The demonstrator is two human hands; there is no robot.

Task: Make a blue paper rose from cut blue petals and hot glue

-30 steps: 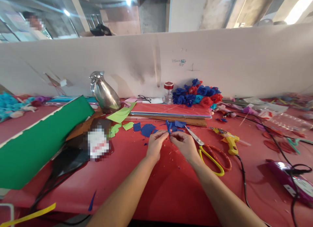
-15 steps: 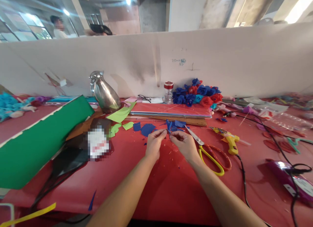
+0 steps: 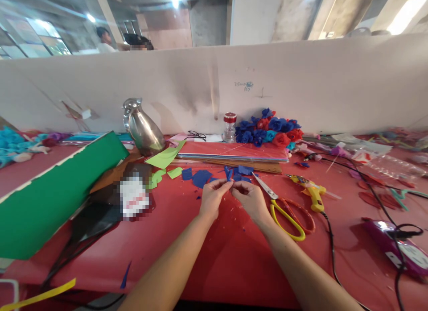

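Over the middle of the red table (image 3: 150, 244), a small furled piece of blue paper (image 3: 228, 172) is held up between two bare hands. By the left hand (image 3: 211, 199) it is pinched near its lower end, thumb pressed to fingers; the free end rises past the fingertips, away from the person. The right hand (image 3: 251, 199) is narrowed, thumb close to the forefinger, its tips just beside the same lower end. Whether the paper is also gripped there cannot be told; the contact is too small.

Step judged to be shaping of the paper at its base. Best handling, as judged: pressure confined to the gathered end, the piece turned in small amounts by the right fingertips, and the upper part left unpressed so that its edges are not creased. Thin stock is presumed, so a light, steady pinch is advised; a hard twist could tear it.

Position: the piece stands at the left fingertips, slightly left of the right ones. Flat blue paper cutouts (image 3: 202, 178) are spread just beyond and to the left. Scissors (image 3: 273, 195) are laid just right of the right hand, so sideways sweeps are best avoided. Farther right, a yellow glue gun (image 3: 316, 197) is laid, nozzle pointed leftward; its heat cannot be judged.
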